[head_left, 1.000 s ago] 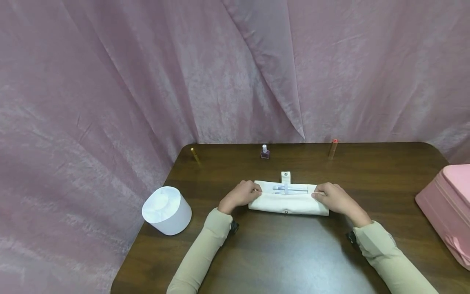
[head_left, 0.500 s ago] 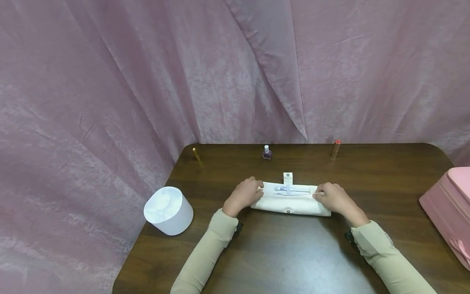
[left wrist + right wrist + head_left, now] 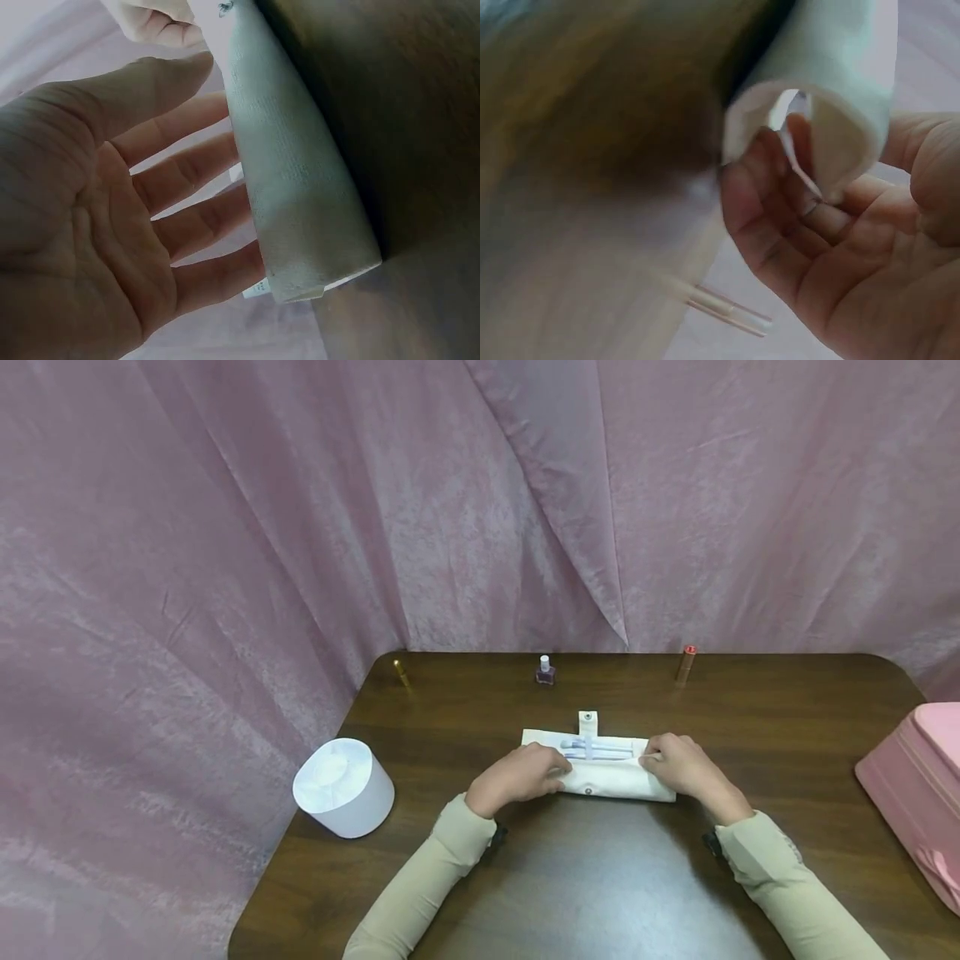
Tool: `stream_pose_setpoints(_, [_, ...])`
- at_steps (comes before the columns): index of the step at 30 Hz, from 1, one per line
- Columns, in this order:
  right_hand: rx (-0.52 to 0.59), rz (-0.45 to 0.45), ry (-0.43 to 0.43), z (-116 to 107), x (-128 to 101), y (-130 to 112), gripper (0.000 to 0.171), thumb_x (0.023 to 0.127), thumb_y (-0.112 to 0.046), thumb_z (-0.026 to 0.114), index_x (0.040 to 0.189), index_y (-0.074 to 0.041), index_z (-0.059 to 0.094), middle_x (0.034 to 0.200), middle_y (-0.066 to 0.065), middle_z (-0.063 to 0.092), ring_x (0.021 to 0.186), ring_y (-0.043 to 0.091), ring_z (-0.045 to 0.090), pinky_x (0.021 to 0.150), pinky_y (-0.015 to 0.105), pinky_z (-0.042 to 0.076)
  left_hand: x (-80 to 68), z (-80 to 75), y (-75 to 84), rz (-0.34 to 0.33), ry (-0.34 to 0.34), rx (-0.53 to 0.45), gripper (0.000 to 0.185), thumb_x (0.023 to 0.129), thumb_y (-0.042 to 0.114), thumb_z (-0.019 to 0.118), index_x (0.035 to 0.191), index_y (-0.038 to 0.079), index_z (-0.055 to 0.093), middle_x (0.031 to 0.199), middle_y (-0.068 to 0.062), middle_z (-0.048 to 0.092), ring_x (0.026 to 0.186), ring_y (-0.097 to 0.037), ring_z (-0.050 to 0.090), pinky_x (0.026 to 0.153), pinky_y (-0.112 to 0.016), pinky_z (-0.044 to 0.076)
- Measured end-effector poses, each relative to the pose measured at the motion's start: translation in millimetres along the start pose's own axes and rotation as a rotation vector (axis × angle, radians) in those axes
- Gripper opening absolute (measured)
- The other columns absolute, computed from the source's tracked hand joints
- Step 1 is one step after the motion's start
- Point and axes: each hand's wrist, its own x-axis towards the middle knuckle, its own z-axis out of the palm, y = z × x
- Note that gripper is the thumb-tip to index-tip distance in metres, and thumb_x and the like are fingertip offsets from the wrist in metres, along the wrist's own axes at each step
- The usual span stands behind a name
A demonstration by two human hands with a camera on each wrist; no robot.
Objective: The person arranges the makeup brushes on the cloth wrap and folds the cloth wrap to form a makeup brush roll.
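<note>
A white fabric brush roll (image 3: 618, 780), partly folded over, lies on the table. Slim pale brushes (image 3: 600, 746) show in its uncovered part, and a snap tab (image 3: 588, 722) sticks out at the far edge. My left hand (image 3: 525, 772) is at the left half of the fold. In the left wrist view its fingers (image 3: 191, 169) reach over the fabric fairly straight, the thumb apart from them; the fingertips are hidden behind the fold. My right hand (image 3: 684, 766) grips the right end of the fold, and its fingers (image 3: 761, 195) curl into the rolled fabric in the right wrist view.
Along the table's (image 3: 465, 693) back edge stand a gold tube (image 3: 401, 673), a nail polish bottle (image 3: 545, 672) and a red-topped bronze tube (image 3: 686, 666). A white round container (image 3: 352, 793) stands at left, a pink case (image 3: 911, 793) at right. A pink curtain (image 3: 480, 527) hangs behind.
My left hand lets go of the roll's left end and shifts right and nearer along the fold, uncovering the left corner. The right hand keeps its grip in place.
</note>
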Motion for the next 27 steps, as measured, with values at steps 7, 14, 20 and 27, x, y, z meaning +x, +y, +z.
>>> stream_pose_setpoints(7, [-0.034,-0.080,0.090,2,-11,-25,0.034,0.093,-0.014,0.069,0.115,0.011,0.063,0.112,0.030,0.064,0.110,0.054,0.056,0.091,0.065,0.044,-0.5,4.8,-1.2,-0.020,-0.005,-0.026,0.025,0.095,0.016,0.072,0.119,0.012,0.076,0.115,0.005,0.072,0.102,-0.005,0.062,0.090,-0.020,0.047])
stream_pose_setpoints(14, [-0.135,-0.345,0.078,8,-24,-47,0.029,0.083,-0.006,0.079,0.108,0.004,0.069,0.104,0.015,0.066,0.097,0.036,0.064,0.085,0.052,0.051,-5.9,7.3,0.1,-0.006,-0.026,0.018,0.033,0.093,0.019,0.075,0.124,0.010,0.069,0.121,0.001,0.067,0.100,-0.008,0.058,0.087,-0.023,0.046])
stream_pose_setpoints(20, [-0.197,-0.365,0.034,18,-27,-44,0.041,0.074,0.001,0.082,0.112,0.002,0.066,0.104,0.011,0.063,0.093,0.033,0.063,0.079,0.048,0.053,-7.8,12.2,1.1,0.015,-0.032,0.087,0.040,0.097,0.018,0.070,0.135,0.009,0.061,0.124,-0.004,0.062,0.101,-0.013,0.057,0.088,-0.026,0.047])
stream_pose_setpoints(27, [-0.228,-0.442,0.086,22,-23,-39,0.043,0.070,0.012,0.075,0.110,0.002,0.065,0.100,0.012,0.064,0.088,0.031,0.063,0.075,0.046,0.053,-1.4,16.0,-0.6,0.026,0.002,0.182,0.047,0.093,0.013,0.074,0.137,0.011,0.060,0.123,-0.005,0.062,0.105,-0.018,0.060,0.088,-0.029,0.049])
